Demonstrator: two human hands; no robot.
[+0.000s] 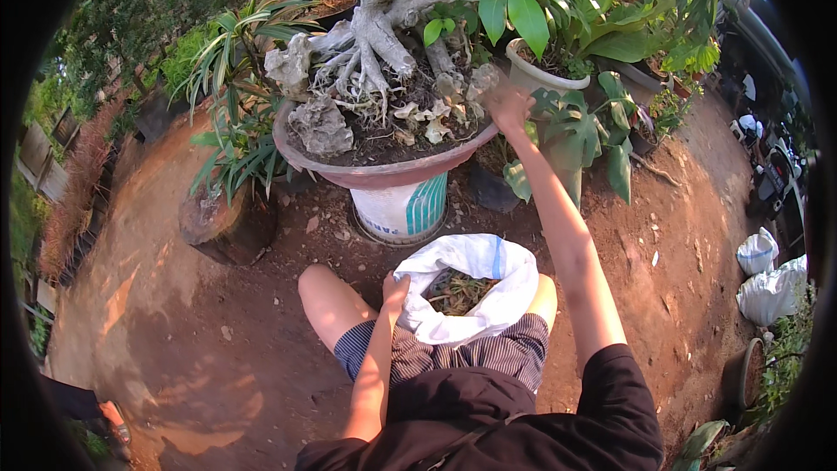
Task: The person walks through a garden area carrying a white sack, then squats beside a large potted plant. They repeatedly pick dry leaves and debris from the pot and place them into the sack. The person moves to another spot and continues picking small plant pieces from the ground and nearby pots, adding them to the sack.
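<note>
My left hand (394,295) grips the rolled rim of an open white sack (503,296), which sits between my legs and holds dry plant debris (458,293). My right hand (509,109) is up at the right end of a shallow oval planter (366,176), beside a pale rock (482,83); its fingers are blurred, so I cannot tell what, if anything, they hold. The planter carries a gnarled grey trunk with bare roots (380,52), more rocks (321,126) and dark soil, and it rests on a white printed cylindrical container (399,208).
Potted leafy plants (593,122) crowd behind and beside the planter. A dark round stump or pot (222,227) stands left on the dirt (166,314). White sacks (772,292) and motorbikes (772,179) line the right. Another person's sandalled foot (118,423) shows at lower left.
</note>
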